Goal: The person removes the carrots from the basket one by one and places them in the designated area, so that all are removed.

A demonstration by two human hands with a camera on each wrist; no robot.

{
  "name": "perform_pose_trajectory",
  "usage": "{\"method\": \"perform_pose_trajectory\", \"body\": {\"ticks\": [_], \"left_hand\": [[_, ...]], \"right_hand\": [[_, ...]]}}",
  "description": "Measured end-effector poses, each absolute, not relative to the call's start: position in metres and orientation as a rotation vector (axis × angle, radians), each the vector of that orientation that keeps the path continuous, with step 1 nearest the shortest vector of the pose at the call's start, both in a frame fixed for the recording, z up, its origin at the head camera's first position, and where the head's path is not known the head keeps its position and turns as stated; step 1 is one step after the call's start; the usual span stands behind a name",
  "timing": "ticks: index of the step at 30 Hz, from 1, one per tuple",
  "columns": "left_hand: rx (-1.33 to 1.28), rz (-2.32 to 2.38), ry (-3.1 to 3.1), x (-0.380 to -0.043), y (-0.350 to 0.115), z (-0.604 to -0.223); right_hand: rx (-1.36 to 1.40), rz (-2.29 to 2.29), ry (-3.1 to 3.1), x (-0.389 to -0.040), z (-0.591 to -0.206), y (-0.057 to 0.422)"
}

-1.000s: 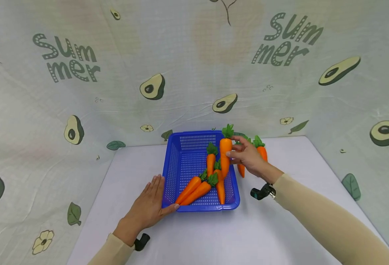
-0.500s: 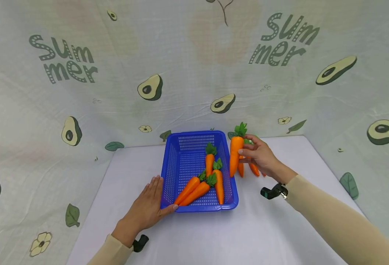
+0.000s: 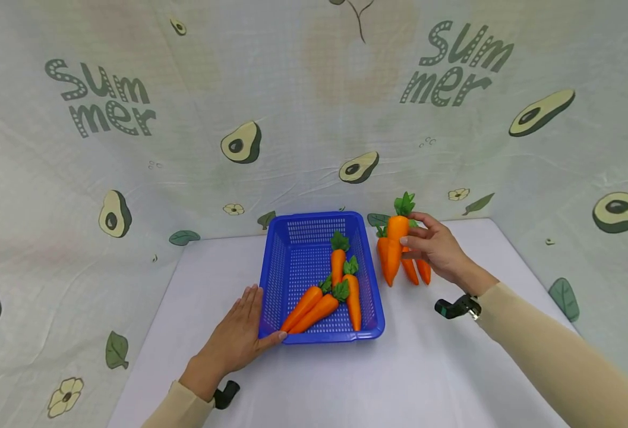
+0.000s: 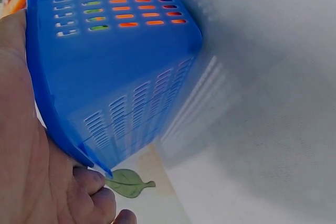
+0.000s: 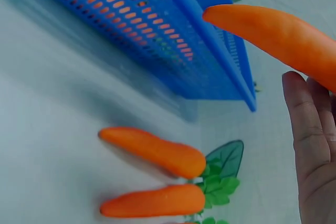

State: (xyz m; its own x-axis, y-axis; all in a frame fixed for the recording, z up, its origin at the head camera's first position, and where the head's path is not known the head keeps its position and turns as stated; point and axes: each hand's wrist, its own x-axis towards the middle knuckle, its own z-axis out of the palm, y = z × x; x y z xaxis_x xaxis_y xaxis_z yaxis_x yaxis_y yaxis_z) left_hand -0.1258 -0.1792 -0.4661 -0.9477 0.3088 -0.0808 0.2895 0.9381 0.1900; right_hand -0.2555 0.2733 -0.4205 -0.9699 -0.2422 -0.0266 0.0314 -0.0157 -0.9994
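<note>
orange tapered carrot [image 3: 394, 251], leafy green top [image 3: 404, 203]

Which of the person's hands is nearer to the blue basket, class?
Left. The left hand touches the near-left corner of the blue basket; the right hand is past the basket's right side, holding a carrot.

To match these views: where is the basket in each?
Head: basket just below centre.
Left wrist: basket upper left, cut off at the top.
Right wrist: basket at the top, cut off.
Shared landmark: orange carrots inside, seen through slots in both wrist views.
</note>
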Motion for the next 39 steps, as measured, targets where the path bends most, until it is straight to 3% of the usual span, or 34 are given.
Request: {"method": "perform_pose_trajectory", "body": {"ticks": [25,39], "left_hand": [[0.463,0.288,2.983,-0.127,-0.179,-0.466],[0.437,0.277,2.959,-0.126,-0.179,-0.469]], "right_hand": [[-0.054,-1.560,2.469,-0.284,-0.441,0.361],[0.071,-1.438,2.483,-0.300,-0.464,0.385]]}}
